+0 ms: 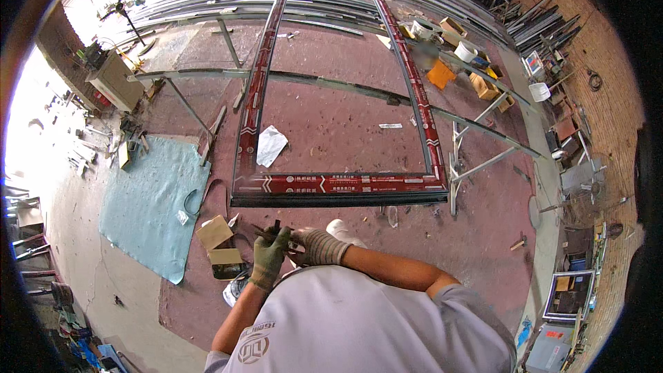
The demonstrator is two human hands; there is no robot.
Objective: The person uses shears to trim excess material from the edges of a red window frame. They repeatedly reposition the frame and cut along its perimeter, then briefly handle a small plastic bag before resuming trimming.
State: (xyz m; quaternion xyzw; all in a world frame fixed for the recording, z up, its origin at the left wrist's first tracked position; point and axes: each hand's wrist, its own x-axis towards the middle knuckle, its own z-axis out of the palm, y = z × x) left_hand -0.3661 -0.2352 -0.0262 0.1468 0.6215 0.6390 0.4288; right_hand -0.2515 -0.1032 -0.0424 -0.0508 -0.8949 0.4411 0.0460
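Note:
My left hand, in a grey-green work glove, is closed on a small dark piece whose end sticks up past the fingers; its kind is too small to tell. My right hand, in a striped grey glove, meets the left one in front of my chest. Its fingers are curled against the left hand, and what they hold is hidden. Just beyond both hands lies a large rectangular window or door frame, dark with red printed protective film, apart from them.
Metal support rails on slanted legs carry the frame. On the floor are a light-blue sheet, opened cardboard boxes and white paper. Long metal profiles lie at the back. Buckets and boxes stand back right.

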